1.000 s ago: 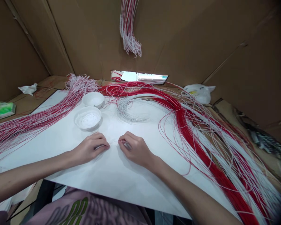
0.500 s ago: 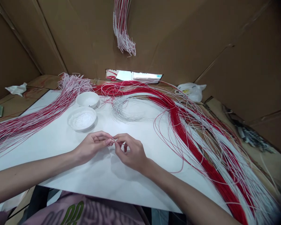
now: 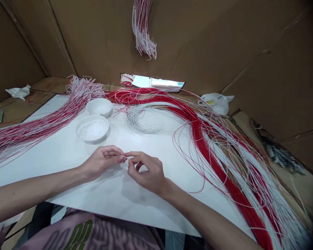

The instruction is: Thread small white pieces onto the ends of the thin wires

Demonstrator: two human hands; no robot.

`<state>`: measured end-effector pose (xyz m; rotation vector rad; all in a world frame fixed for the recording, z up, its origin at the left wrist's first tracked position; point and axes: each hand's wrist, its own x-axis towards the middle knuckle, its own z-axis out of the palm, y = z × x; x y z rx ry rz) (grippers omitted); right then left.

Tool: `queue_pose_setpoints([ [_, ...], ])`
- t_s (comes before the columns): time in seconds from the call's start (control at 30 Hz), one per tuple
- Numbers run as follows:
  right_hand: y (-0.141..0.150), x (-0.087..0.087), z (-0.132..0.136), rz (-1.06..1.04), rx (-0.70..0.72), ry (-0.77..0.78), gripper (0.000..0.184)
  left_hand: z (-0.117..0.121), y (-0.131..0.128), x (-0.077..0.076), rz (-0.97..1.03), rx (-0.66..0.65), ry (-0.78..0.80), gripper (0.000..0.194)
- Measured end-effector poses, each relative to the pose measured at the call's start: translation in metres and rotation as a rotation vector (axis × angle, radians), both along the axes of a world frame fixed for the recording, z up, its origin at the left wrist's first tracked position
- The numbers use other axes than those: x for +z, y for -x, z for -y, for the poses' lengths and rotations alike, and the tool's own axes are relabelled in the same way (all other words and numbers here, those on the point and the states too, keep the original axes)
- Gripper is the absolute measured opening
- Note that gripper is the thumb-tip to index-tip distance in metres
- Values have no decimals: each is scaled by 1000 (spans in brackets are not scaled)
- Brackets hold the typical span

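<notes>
Over the middle of the white tabletop, my left hand (image 3: 103,160) pinches a thin pale cord (image 3: 126,157) between thumb and forefinger. My right hand (image 3: 147,170) meets it from the right, its fingertips closed on the same cord. Only a short stretch of the cord shows between the fingertips; its ends are hidden or too fine to follow. Just beyond my left hand stands a white bowl (image 3: 80,134) of white powder or tiny grains. A second white bowl (image 3: 99,106) sits right behind it, with a few dark specks inside.
Red and white cords (image 3: 45,121) with white-coated ends lie across the left. A thick red cord bundle (image 3: 198,133) and loose white cords curve down the right. Another cord bundle (image 3: 142,31) hangs before the cardboard wall (image 3: 88,41). A plastic bag (image 3: 219,103) lies at back right.
The view has shifted slightly. My right forefinger has straightened toward the left fingertips, and its thumb has drawn a little lower. Both hands keep hold of the cord.
</notes>
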<state>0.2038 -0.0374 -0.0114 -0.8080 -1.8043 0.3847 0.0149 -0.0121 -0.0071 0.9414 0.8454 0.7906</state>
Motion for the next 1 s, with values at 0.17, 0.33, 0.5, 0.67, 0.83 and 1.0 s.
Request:
queue_pose_setpoints([
  [0.17, -1, 0, 0, 30, -6, -16, 14, 0, 0, -2, 27, -5, 51, 18],
  [0.33, -2, 0, 0, 38, 9, -24, 16, -1, 1, 2, -62, 4, -50, 15],
  [0.5, -3, -5, -7, 30, 3, 45, 13, -25, 17, 43, -383, 117, -492, 15],
  [0.67, -2, -7, -12, 95, -47, 101, 9, -106, 53, 81, -872, 275, -986, 15],
  [0.83, -3, -6, -13, 118, -49, 116, 10, -181, 75, 83, -1202, 15, -1033, 13],
  [1.0, -3, -8, -14, 121, -64, 115, 9, -169, 77, 89, -1296, -116, -1076, 26],
])
